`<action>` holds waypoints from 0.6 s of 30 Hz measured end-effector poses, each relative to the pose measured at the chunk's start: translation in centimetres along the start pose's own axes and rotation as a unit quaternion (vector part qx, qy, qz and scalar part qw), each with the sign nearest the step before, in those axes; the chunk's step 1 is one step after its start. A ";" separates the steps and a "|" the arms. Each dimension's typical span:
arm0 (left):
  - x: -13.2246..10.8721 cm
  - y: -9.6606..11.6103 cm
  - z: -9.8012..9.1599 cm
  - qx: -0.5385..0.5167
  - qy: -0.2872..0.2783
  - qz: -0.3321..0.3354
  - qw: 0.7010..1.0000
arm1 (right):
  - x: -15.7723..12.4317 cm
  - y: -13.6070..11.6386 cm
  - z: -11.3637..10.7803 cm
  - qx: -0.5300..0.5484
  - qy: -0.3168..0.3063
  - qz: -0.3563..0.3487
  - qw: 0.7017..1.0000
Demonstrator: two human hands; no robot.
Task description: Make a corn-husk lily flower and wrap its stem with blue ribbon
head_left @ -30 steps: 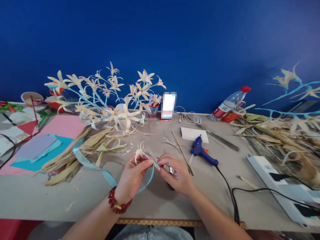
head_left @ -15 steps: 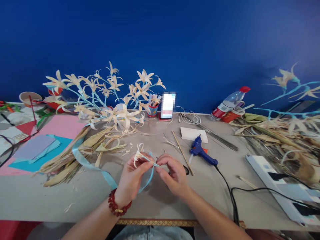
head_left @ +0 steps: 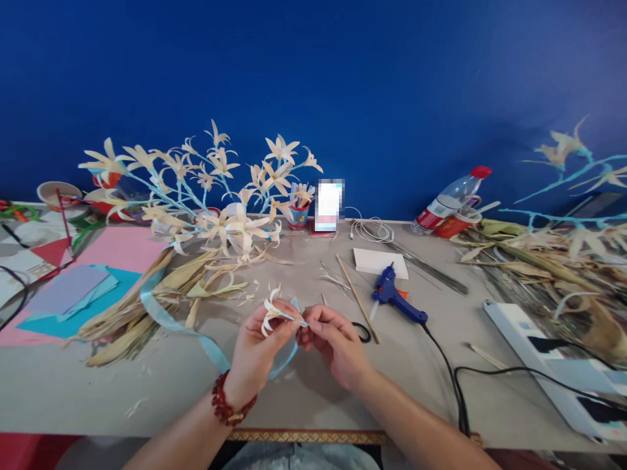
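A small cream flower (head_left: 272,312) with a light blue stem points left, its stem pinched by my left hand (head_left: 262,346). My right hand (head_left: 336,343) is closed with thumb and fingertips on the stem's right end, close to the left fingertips. Light blue ribbon (head_left: 208,346) runs from the husks at the left, passes behind my left wrist and loops up between the hands. A red bead bracelet (head_left: 228,405) circles my left wrist. The scissors' black handle (head_left: 363,332) shows behind my right hand.
Beyond my hands lie a wooden stick (head_left: 357,297), a blue glue gun (head_left: 392,294) and a white card (head_left: 379,262). Cream flowers (head_left: 225,225) and corn husks (head_left: 132,313) are left; a power strip (head_left: 543,372) and bottle (head_left: 450,199) are right.
My right fingers have closed in and now wrap round the stem's end nearer my left fingertips. The flower has turned slightly.
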State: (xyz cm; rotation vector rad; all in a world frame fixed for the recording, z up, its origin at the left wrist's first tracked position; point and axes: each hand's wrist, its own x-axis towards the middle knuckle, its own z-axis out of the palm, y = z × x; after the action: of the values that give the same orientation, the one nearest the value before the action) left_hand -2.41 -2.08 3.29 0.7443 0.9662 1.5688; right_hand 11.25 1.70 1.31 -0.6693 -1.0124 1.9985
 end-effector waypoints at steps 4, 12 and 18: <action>-0.1 -0.2 -0.1 0.005 -0.007 0.005 1.000 | -0.1 -0.2 -0.1 -0.031 -0.019 -0.017 0.999; -0.2 -0.6 0.3 -0.015 0.010 -0.006 1.000 | -0.5 -0.7 0.3 -0.300 0.026 -0.214 0.929; -0.5 -0.7 0.5 -0.013 0.001 -0.009 1.000 | -0.5 -0.4 0.3 -0.319 0.042 -0.260 0.910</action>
State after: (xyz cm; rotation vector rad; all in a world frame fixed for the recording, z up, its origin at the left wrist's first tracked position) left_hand -1.55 -2.44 2.89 0.7137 0.9499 1.5646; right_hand 11.45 1.31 1.84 -0.7129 -1.6157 1.1553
